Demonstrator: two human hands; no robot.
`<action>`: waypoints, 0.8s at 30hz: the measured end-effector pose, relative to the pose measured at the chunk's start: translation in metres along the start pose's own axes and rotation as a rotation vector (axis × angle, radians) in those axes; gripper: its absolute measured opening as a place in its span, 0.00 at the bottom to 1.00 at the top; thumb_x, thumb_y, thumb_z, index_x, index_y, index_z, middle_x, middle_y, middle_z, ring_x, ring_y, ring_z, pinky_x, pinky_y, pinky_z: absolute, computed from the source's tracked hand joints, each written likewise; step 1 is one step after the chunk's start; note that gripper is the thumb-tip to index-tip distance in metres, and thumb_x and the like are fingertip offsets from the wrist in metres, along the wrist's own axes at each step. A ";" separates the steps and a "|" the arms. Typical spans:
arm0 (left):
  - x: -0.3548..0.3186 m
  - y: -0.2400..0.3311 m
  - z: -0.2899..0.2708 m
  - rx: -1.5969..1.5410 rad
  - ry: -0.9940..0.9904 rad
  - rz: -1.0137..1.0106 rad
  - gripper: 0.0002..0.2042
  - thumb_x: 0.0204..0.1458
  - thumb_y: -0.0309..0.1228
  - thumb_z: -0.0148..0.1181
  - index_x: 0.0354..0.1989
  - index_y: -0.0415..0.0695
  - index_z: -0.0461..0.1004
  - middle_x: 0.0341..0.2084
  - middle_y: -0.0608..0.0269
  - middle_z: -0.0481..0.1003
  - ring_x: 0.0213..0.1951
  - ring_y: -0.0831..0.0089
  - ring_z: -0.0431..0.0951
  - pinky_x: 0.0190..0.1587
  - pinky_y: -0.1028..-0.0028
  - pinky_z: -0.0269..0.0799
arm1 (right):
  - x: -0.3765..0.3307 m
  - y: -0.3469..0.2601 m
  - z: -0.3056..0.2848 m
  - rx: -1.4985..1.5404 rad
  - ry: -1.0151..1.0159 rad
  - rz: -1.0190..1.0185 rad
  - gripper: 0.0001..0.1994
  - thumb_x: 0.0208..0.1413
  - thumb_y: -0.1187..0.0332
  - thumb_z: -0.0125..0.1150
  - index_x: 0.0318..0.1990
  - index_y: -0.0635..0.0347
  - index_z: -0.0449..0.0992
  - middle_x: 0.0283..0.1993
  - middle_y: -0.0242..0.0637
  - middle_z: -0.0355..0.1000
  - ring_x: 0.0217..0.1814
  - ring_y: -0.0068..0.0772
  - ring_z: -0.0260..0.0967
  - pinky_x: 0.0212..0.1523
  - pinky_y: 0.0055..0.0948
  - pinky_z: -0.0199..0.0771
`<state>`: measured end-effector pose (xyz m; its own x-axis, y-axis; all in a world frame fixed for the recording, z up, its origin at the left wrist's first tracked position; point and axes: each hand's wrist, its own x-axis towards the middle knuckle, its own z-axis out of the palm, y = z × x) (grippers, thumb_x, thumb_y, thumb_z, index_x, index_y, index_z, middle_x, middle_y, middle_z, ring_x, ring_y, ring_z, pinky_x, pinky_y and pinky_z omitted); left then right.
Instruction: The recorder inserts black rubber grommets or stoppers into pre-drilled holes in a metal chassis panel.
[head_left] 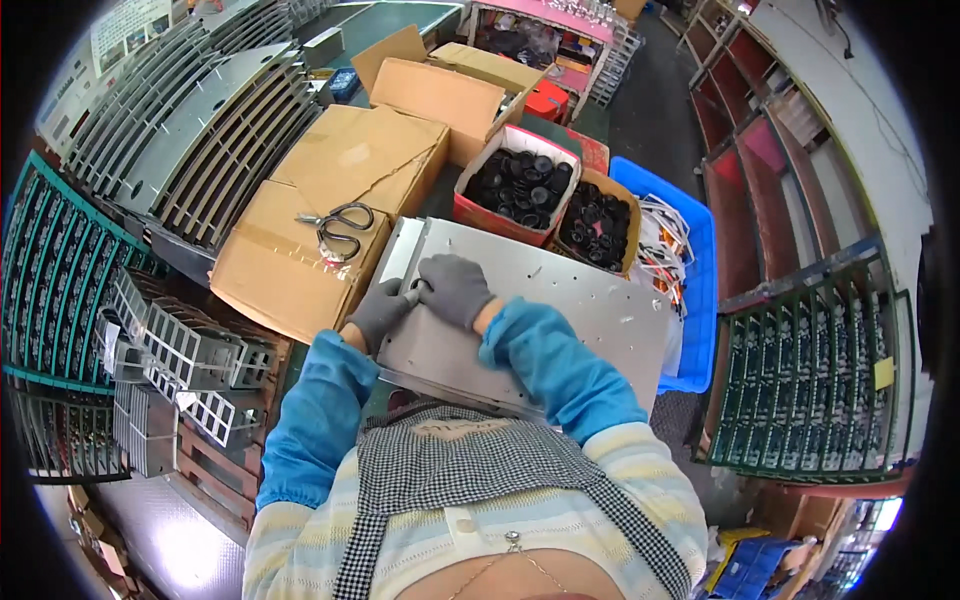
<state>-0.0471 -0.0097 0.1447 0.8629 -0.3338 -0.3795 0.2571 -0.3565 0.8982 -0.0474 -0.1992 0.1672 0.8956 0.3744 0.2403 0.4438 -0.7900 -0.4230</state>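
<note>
Before me lies a flat grey metal panel (560, 310) with small holes, and a folded strip runs along its left end. Both hands wear grey gloves and meet near that end. My left hand (382, 312) is closed at the strip, its thumb pointing toward the right hand. My right hand (455, 290) rests on the panel with bent fingers, its tips pressed together beside the left thumb. Whatever sits between the fingers is too small or hidden to make out. Scissors (342, 228) with black handles lie on a closed cardboard box (345, 150) to the left.
Behind the panel stand a box of black round caps (515, 190) and a smaller carton of black parts (597, 222). A blue crate (705, 300) with white strips is at the right. Slatted metal parts (215, 120) are stacked left; a rack of circuit boards (800, 380) stands right.
</note>
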 end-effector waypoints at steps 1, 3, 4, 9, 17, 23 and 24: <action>0.001 0.002 0.000 0.078 0.007 -0.016 0.18 0.56 0.43 0.63 0.40 0.37 0.76 0.27 0.66 0.74 0.28 0.78 0.71 0.31 0.73 0.68 | -0.008 0.000 0.005 -0.005 -0.003 -0.008 0.08 0.52 0.62 0.58 0.34 0.55 0.74 0.34 0.43 0.74 0.39 0.51 0.73 0.40 0.49 0.72; -0.002 0.010 0.003 0.020 0.052 -0.023 0.19 0.55 0.44 0.63 0.40 0.37 0.77 0.28 0.64 0.75 0.29 0.77 0.73 0.32 0.73 0.70 | -0.023 0.001 0.010 0.058 0.247 0.031 0.08 0.52 0.62 0.59 0.32 0.56 0.74 0.32 0.42 0.72 0.37 0.50 0.72 0.38 0.48 0.72; -0.004 0.009 0.005 0.068 0.060 -0.033 0.19 0.55 0.43 0.63 0.41 0.36 0.77 0.29 0.63 0.76 0.29 0.76 0.74 0.33 0.73 0.70 | -0.031 -0.005 0.011 0.041 0.309 0.049 0.08 0.51 0.62 0.59 0.31 0.56 0.73 0.31 0.41 0.71 0.36 0.48 0.71 0.36 0.47 0.72; 0.003 -0.003 0.000 -0.070 -0.006 -0.035 0.18 0.54 0.38 0.62 0.44 0.35 0.77 0.30 0.61 0.78 0.30 0.76 0.75 0.34 0.73 0.72 | -0.022 -0.009 -0.002 -0.027 0.089 0.025 0.09 0.51 0.61 0.59 0.32 0.56 0.74 0.32 0.43 0.72 0.37 0.49 0.72 0.35 0.48 0.72; 0.005 -0.001 -0.003 -0.005 -0.024 -0.005 0.17 0.53 0.34 0.60 0.44 0.33 0.76 0.34 0.53 0.79 0.35 0.69 0.78 0.38 0.68 0.74 | -0.009 0.008 -0.018 0.021 -0.110 -0.138 0.12 0.52 0.57 0.60 0.35 0.56 0.74 0.35 0.44 0.73 0.40 0.50 0.73 0.39 0.47 0.72; 0.002 -0.001 -0.003 0.098 0.015 0.002 0.17 0.59 0.38 0.57 0.45 0.34 0.75 0.34 0.55 0.78 0.37 0.69 0.77 0.40 0.67 0.72 | 0.003 0.004 -0.027 -0.025 -0.336 -0.091 0.19 0.47 0.52 0.67 0.40 0.55 0.74 0.43 0.43 0.72 0.44 0.50 0.73 0.44 0.44 0.72; -0.001 -0.004 -0.002 0.096 0.015 -0.001 0.17 0.59 0.38 0.57 0.45 0.34 0.75 0.34 0.55 0.78 0.37 0.69 0.77 0.40 0.67 0.72 | 0.006 0.003 -0.031 0.020 -0.386 -0.146 0.18 0.47 0.54 0.66 0.39 0.56 0.74 0.42 0.43 0.73 0.43 0.50 0.73 0.42 0.44 0.72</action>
<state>-0.0486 -0.0063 0.1420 0.8690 -0.3206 -0.3769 0.2162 -0.4391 0.8721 -0.0416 -0.2149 0.1947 0.7674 0.6396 -0.0443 0.5644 -0.7068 -0.4265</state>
